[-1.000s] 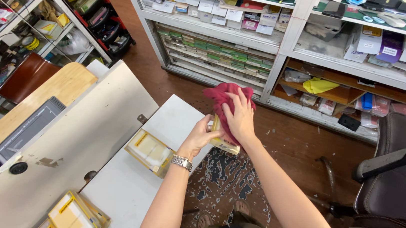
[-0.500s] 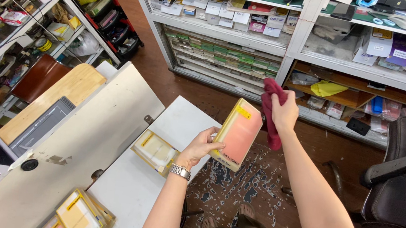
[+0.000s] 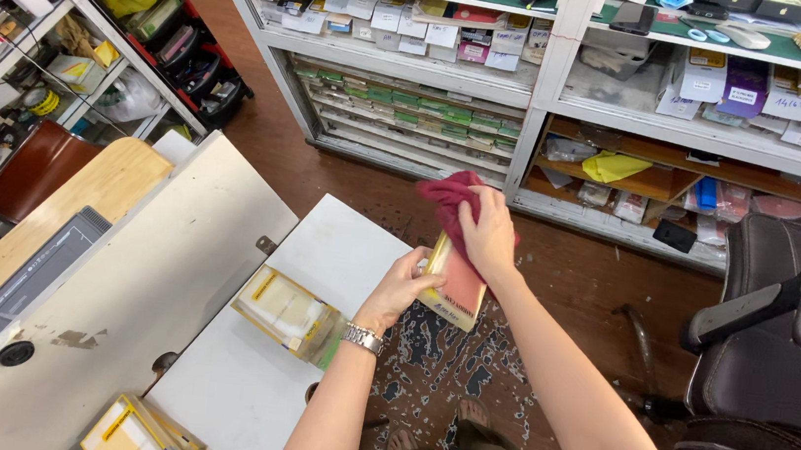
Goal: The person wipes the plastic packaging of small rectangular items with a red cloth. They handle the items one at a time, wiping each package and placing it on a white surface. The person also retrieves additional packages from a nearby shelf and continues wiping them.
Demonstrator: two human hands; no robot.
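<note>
Above the floor, just off the white surface (image 3: 316, 276), the left hand (image 3: 406, 290) has its grip closed on the edge of a flat salmon-coloured box (image 3: 455, 285), held tilted. The right hand (image 3: 489, 234) is clenched on a dark red cloth (image 3: 448, 200), pressed to the box's top. Clear-windowed yellow package (image 3: 290, 315) lies on surface beside left wrist. Another package (image 3: 130, 435) at near corner. Dark office chair (image 3: 783, 364) right; stocked shelves (image 3: 554, 82) behind.

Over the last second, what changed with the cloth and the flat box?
The right hand lifted the red cloth off the box, baring its pink face, then pressed it back on. The left hand kept holding the box. The clear pack on the white table stayed put.
</note>
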